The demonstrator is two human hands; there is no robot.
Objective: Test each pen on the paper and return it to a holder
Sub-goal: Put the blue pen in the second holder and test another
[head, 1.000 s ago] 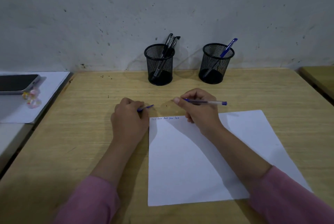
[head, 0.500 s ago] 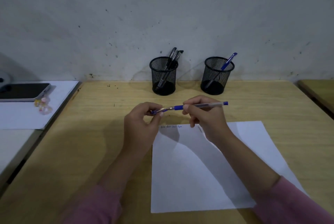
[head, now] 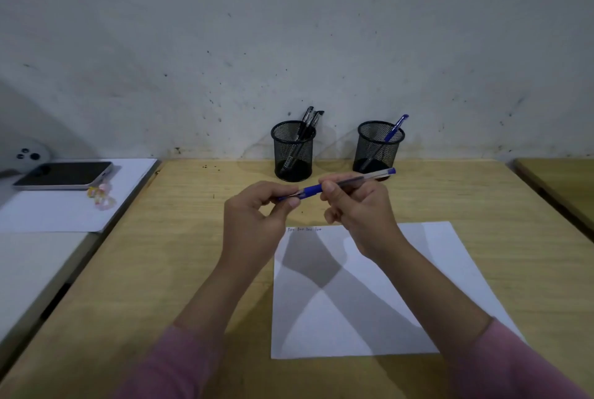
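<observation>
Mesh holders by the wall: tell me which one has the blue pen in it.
The right holder: a single blue pen leans out of it. The left holder has only black pens.

I can't read the small handwritten marks (head: 304, 229) at the top left corner of the white paper sheet (head: 369, 308). My left hand (head: 254, 221) hides the tip end of the blue clear-barrelled pen (head: 337, 185). A grey round object (head: 27, 154) at mid-left is cut off by the frame's edge.
</observation>
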